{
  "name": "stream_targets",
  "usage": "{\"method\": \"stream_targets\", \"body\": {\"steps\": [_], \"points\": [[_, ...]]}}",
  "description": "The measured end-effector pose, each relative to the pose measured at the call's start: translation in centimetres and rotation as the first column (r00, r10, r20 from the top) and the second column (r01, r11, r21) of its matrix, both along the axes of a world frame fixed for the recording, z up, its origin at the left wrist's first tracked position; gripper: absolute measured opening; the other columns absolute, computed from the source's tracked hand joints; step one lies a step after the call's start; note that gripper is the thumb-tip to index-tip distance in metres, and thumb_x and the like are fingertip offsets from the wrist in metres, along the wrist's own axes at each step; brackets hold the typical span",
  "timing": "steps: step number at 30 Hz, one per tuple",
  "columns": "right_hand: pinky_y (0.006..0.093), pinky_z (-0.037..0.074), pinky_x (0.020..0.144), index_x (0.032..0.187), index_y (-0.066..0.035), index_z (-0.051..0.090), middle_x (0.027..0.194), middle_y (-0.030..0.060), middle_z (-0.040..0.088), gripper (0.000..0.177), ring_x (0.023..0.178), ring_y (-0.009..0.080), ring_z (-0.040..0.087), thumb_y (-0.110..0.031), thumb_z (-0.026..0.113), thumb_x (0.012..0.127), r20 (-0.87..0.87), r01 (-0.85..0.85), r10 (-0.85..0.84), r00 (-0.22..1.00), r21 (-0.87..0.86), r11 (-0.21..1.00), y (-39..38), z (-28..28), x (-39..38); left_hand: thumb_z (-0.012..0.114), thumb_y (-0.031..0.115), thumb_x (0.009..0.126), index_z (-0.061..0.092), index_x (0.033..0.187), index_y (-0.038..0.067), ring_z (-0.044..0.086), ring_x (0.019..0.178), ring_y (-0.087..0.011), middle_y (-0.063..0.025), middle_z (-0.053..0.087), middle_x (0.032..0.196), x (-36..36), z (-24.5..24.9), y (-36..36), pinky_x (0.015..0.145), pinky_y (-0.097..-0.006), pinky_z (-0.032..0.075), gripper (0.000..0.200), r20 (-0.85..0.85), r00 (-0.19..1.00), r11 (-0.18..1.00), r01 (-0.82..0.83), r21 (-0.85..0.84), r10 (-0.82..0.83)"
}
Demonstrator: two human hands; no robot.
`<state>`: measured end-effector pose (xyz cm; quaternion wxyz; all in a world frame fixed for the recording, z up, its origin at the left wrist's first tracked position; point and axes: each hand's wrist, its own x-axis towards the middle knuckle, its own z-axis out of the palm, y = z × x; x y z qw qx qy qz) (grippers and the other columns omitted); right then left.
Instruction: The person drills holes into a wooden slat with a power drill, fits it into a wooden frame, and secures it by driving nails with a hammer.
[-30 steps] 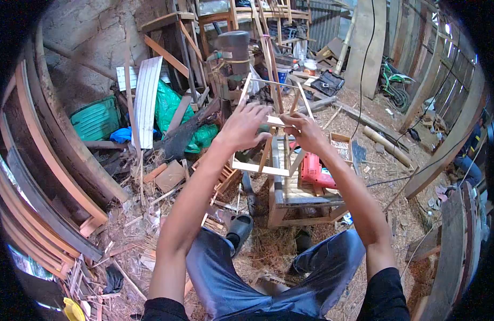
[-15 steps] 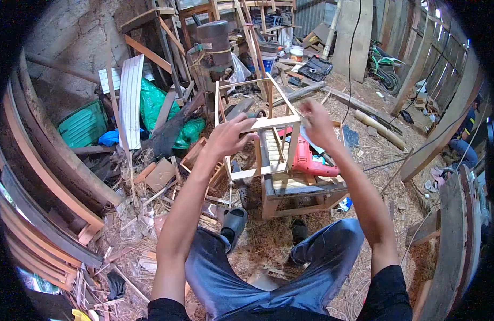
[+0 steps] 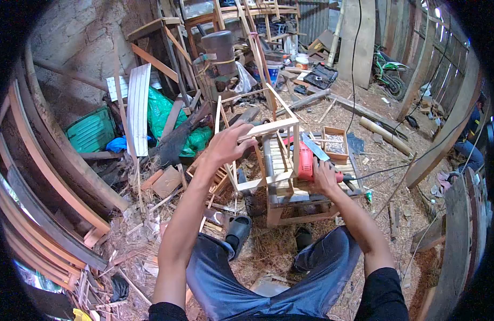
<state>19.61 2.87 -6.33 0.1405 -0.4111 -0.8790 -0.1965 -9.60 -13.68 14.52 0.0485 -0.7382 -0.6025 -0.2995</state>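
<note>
My left hand (image 3: 229, 143) grips the upper left end of a light wooden frame (image 3: 271, 127), its fingers wrapped round the bar. The frame stands tilted over a low slatted bench (image 3: 289, 199). On the bench, right of the frame, lies a red power tool (image 3: 306, 161). My right hand (image 3: 325, 178) is on this tool near its handle, with the fingers bent over it. A saw blade (image 3: 314, 146) lies just behind the tool, beside a small wooden box (image 3: 335, 144) of small pieces.
A black cable (image 3: 389, 169) runs right from the bench. Scrap wood and shavings cover the floor. Behind are an open tool case (image 3: 321, 76) and a green motorbike (image 3: 389, 75). A person (image 3: 468, 152) is at the far right. Curved wooden parts (image 3: 48, 176) lean at left.
My right hand has moved down from beside the frame's top corner onto the red tool. My left hand still holds the frame. The view has shifted slightly.
</note>
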Motion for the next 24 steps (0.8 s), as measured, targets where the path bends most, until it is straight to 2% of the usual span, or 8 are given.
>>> {"method": "stream_targets", "body": {"steps": [3, 9, 11, 13, 15, 17, 19, 24], "points": [[0.0483, 0.050, 0.074, 0.126, -0.001, 0.041, 0.097, 0.0175, 0.058, 0.077, 0.092, 0.0335, 0.059, -0.031, 0.076, 0.065, 0.008, 0.030, -0.029, 1.000, -0.019, 0.999, 2.5, -2.2, -0.5, 0.063, 0.034, 0.085, 0.058, 0.115, 0.005, 0.058, 0.100, -0.0344, -0.0120, 0.059, 0.107, 0.3, 0.8, -0.2, 0.081, -0.0396, 0.047, 0.042, 0.027, 0.999, 0.999, -0.029, -0.029, 0.030], [0.0509, 0.050, 0.072, 0.116, -0.001, 0.049, 0.093, 0.0243, 0.062, 0.049, 0.088, 0.0409, 0.061, -0.018, 0.066, 0.073, -0.188, 0.024, -0.086, 0.979, -0.310, 0.951, -1.7, 6.3, 0.8, 0.061, 0.037, 0.086, 0.056, 0.118, 0.006, 0.057, 0.102, -0.0340, -0.0109, 0.058, 0.111, -0.4, 2.0, -0.3, 0.082, -0.0407, 0.047, 0.044, 0.088, 0.993, 0.996, -0.082, 0.045, 0.077], [0.0498, 0.050, 0.076, 0.112, -0.001, 0.055, 0.091, 0.0256, 0.065, 0.042, 0.086, 0.0406, 0.064, -0.018, 0.064, 0.075, -0.317, 0.070, -0.292, 0.902, -0.560, 0.826, -2.0, 8.8, 1.3, 0.061, 0.037, 0.087, 0.056, 0.118, 0.006, 0.057, 0.102, -0.0346, -0.0114, 0.057, 0.111, -0.3, 3.1, -0.4, 0.083, -0.0409, 0.046, 0.044, 0.091, 0.995, 0.993, -0.046, 0.105, 0.037], [0.0518, 0.050, 0.073, 0.117, -0.001, 0.054, 0.084, 0.0293, 0.064, 0.048, 0.080, 0.0451, 0.064, -0.021, 0.061, 0.074, -0.447, 0.015, -0.282, 0.849, -0.512, 0.859, -2.2, 10.0, 2.3, 0.060, 0.040, 0.087, 0.056, 0.119, 0.007, 0.057, 0.104, -0.0338, -0.0105, 0.057, 0.115, 0.1, 3.2, -0.5, 0.084, -0.0408, 0.047, 0.046, 0.072, 0.996, 0.993, -0.063, 0.098, 0.056], [0.0523, 0.049, 0.073, 0.100, -0.002, 0.064, 0.088, 0.0295, 0.064, 0.032, 0.085, 0.0456, 0.063, -0.021, 0.060, 0.075, -0.545, -0.002, -0.345, 0.764, -0.537, 0.843, -2.0, 12.0, 3.4, 0.059, 0.042, 0.087, 0.057, 0.120, 0.008, 0.057, 0.107, -0.0327, -0.0100, 0.057, 0.121, 0.6, 3.1, -0.6, 0.087, -0.0402, 0.048, 0.047, -0.027, 0.995, 0.994, -0.100, 0.043, 0.101], [0.0481, 0.050, 0.070, 0.087, 0.000, 0.066, 0.081, 0.0240, 0.067, 0.025, 0.076, 0.0387, 0.066, -0.021, 0.059, 0.074, -0.614, -0.004, -0.304, 0.729, -0.447, 0.894, -0.1, 11.7, 5.0, 0.058, 0.043, 0.087, 0.057, 0.120, 0.010, 0.058, 0.107, -0.0326, -0.0104, 0.056, 0.123, 1.1, 2.1, -0.6, 0.087, -0.0409, 0.048, 0.047, -0.093, 0.991, 0.994, -0.094, 0.055, 0.099], [0.0411, 0.052, 0.062, 0.087, 0.001, 0.065, 0.071, 0.0156, 0.065, 0.027, 0.065, 0.0271, 0.065, -0.021, 0.058, 0.073, -0.764, -0.225, -0.328, 0.556, -0.518, 0.825, -0.7, 14.4, 6.4, 0.059, 0.040, 0.087, 0.058, 0.118, 0.009, 0.059, 0.103, -0.0340, -0.0121, 0.059, 0.118, 1.9, 1.4, -1.4, 0.084, -0.0425, 0.050, 0.044, -0.142, 0.986, 0.996, -0.078, 0.048, 0.084], [0.0305, 0.049, 0.048, 0.081, 0.000, 0.061, 0.063, 0.0058, 0.058, 0.020, 0.056, 0.0141, 0.058, -0.018, 0.056, 0.075, -0.786, -0.341, -0.368, 0.496, -0.567, 0.750, -2.8, 22.2, 7.6, 0.061, 0.037, 0.086, 0.058, 0.110, 0.006, 0.061, 0.090, -0.0360, -0.0119, 0.060, 0.105, 3.2, -0.8, -1.6, 0.075, -0.0449, 0.050, 0.039, -0.136, 0.991, 0.986, 0.007, 0.168, 0.016]]}}
